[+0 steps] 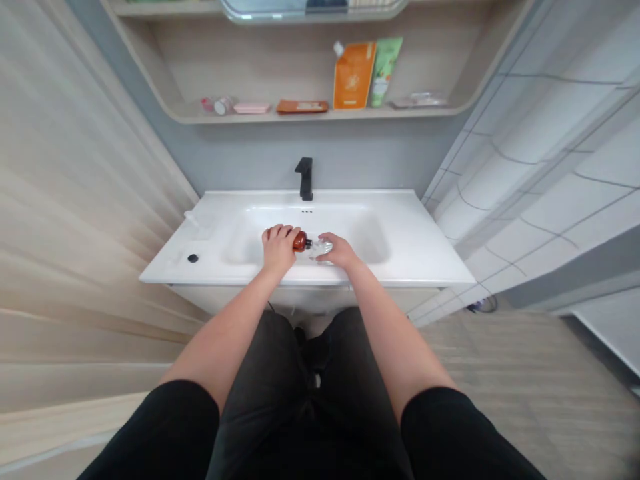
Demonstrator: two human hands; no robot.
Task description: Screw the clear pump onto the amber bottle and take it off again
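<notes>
Over the white sink basin [373, 237], my left hand [278, 251] is wrapped round an amber-brown bottle [300, 241]. The bottle lies on its side, its dark neck pointing right. My right hand [342, 251] grips a small clear bottle [323, 247], whose end meets or nearly meets that neck. Fingers hide part of both bottles, and I cannot tell if their mouths touch. On the counter to the left sits a small black cap-like piece [193, 258].
A black faucet [306, 179] stands behind the basin. A whitish item [191, 217] lies at the counter's back left. Above, a shelf [240, 119] holds an orange pouch [354, 77], a green tube [386, 70] and small items. A curtain [75, 200] hangs at left; tiled wall rises right.
</notes>
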